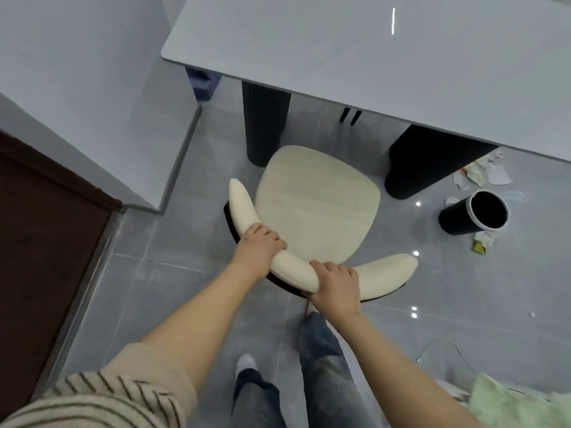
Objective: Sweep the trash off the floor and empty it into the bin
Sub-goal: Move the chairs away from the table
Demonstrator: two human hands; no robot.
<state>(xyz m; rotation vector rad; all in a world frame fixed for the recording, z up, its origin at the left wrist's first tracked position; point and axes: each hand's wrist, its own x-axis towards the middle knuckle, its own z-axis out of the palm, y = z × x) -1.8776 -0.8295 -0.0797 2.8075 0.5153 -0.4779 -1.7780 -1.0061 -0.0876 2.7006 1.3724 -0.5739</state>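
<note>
A cream chair [315,205] stands before me on the grey tile floor. My left hand [259,245] grips the left part of its curved backrest and my right hand [335,285] grips the backrest's middle. A black bin [472,213] with a white rim lies tipped on its side to the right of the chair. Crumpled paper and wrappers [482,173] lie on the floor just beyond the bin, by a table leg. One yellow-green wrapper [482,242] sits in front of the bin. No broom or dustpan is in view.
A glossy grey table [370,54] on thick black legs [265,122] fills the top right. A white wall corner [129,125] and a dark brown door [40,230] are on the left. Green fluffy material [519,403] and a thin cable lie at the bottom right.
</note>
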